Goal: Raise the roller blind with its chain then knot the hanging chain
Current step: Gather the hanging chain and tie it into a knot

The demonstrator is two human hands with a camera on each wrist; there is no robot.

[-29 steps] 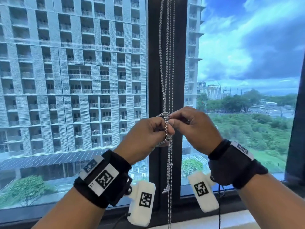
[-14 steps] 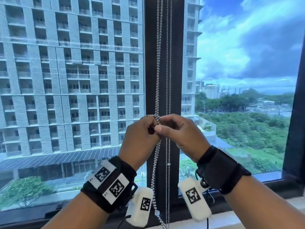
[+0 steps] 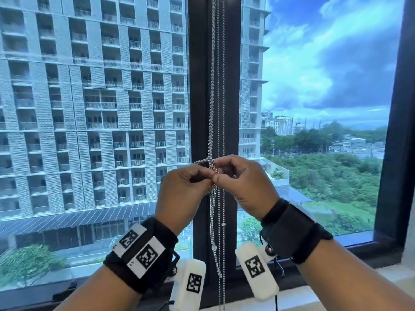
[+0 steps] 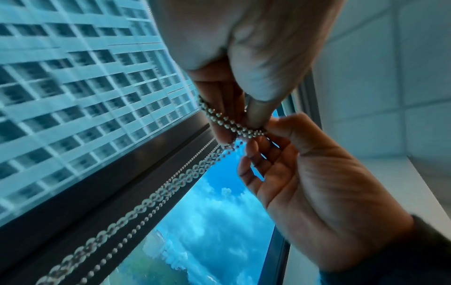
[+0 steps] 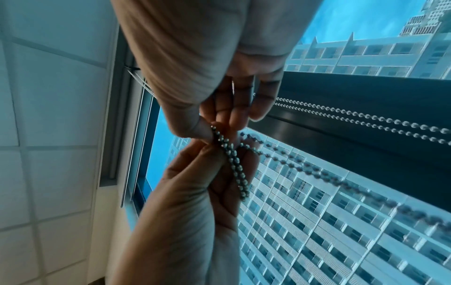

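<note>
The silver bead chain point(image 3: 211, 113) hangs in front of the black mullion and crosses into a small loop point(image 3: 202, 162) just above my hands. My left hand point(image 3: 207, 178) pinches the doubled chain point(image 4: 234, 126) between thumb and fingers. My right hand point(image 3: 219, 176) meets it from the right and pinches the same crossing point(image 5: 230, 152) with thumb and forefinger. Below the hands the chain's tail point(image 3: 216, 254) dangles free. The blind itself is out of view.
A thinner pair of chains point(image 3: 221, 86) hangs straight beside the one I hold. The black mullion point(image 3: 198, 97) splits two glass panes. The sill point(image 3: 350, 283) runs below, and a white wall point(image 4: 390, 96) flanks the window.
Both hands have stayed together on the chain. The bunched coil seen a second ago is now a small crossed loop above my left hand, and the tail hangs straighter below.
</note>
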